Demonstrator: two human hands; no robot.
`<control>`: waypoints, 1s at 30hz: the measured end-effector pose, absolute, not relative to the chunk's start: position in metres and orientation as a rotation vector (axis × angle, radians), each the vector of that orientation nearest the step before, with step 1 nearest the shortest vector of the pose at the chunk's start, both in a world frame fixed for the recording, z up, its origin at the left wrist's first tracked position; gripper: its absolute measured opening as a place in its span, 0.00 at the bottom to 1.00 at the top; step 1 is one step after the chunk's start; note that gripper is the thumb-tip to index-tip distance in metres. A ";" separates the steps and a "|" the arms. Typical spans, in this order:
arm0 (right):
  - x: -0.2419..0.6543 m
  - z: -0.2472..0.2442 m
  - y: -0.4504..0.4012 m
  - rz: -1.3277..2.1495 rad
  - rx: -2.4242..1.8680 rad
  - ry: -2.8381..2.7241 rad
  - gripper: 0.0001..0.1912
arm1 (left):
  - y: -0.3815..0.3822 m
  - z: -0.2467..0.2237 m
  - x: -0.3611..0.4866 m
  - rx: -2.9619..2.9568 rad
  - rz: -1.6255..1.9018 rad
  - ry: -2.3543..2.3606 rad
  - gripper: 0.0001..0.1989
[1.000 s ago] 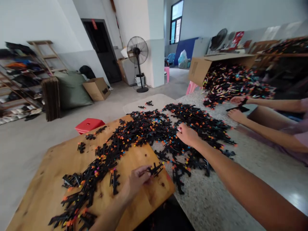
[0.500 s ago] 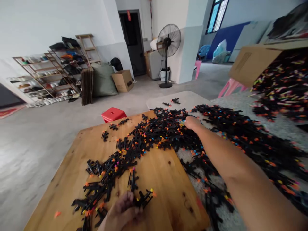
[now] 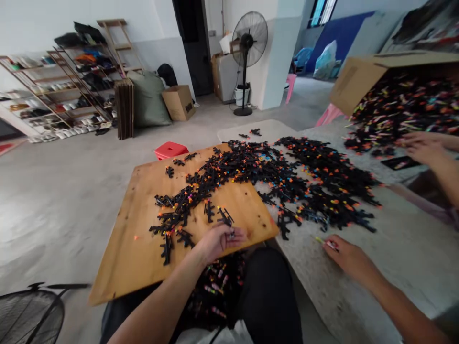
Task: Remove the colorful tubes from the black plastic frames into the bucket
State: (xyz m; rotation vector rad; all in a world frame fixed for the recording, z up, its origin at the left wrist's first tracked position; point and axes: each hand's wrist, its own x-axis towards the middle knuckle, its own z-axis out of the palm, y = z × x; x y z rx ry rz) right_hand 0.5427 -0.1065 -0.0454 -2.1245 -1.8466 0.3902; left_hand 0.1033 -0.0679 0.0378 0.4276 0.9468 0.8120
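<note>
My left hand (image 3: 223, 239) is palm up with its fingers stretched out at the near edge of the wooden board (image 3: 118, 248). A small shiny spot shows by its thumb; I cannot make out what it is. Just beyond the fingers lies a black toy gun (image 3: 225, 217). My right hand (image 3: 346, 255), over the grey tabletop (image 3: 358, 301), pinches a small stick-like piece (image 3: 319, 240) with a yellow tip and a red-and-white part. A long pile of black toy guns (image 3: 251, 162) with orange, blue and yellow bits runs across the board and tabletop.
Between my knees are many dark and coloured pieces (image 3: 217, 286). At the right, a co-worker's hands (image 3: 426, 148) are near a tipped cardboard box (image 3: 355, 86) spilling pieces. A red stool (image 3: 171, 149) stands behind the board; a floor fan (image 3: 247, 52) stands farther back.
My right hand has come back from the far pile toward me and now holds a small piece. My left hand has let go of a toy gun. The camera has tilted down; a co-worker's hands now show.
</note>
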 end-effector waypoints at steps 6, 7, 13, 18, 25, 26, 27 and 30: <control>0.511 -0.031 -0.127 0.155 -2.092 -1.691 0.28 | -0.093 0.045 0.114 0.363 0.956 0.879 0.09; 0.497 -0.023 -0.129 0.172 -2.047 -1.638 0.29 | -0.098 0.045 0.116 0.346 0.996 0.887 0.10; 0.359 0.039 -0.157 0.850 -1.598 -1.579 0.25 | -0.127 0.058 0.119 0.385 1.153 0.868 0.18; 0.281 0.073 -0.171 1.159 -1.296 -1.789 0.17 | -0.149 0.077 0.110 0.516 1.261 0.829 0.22; 0.251 0.091 -0.169 1.222 -1.174 -1.971 0.19 | -0.169 0.082 0.087 0.586 1.223 0.741 0.22; 0.249 0.092 -0.169 1.247 -1.158 -1.965 0.21 | -0.171 0.082 0.085 0.576 1.225 0.747 0.22; 0.247 0.092 -0.169 1.288 -1.137 -1.948 0.22 | -0.172 0.082 0.082 0.564 1.231 0.757 0.22; 0.244 0.088 -0.168 1.549 -1.054 -1.813 0.24 | -0.175 0.084 0.077 0.543 1.258 0.771 0.22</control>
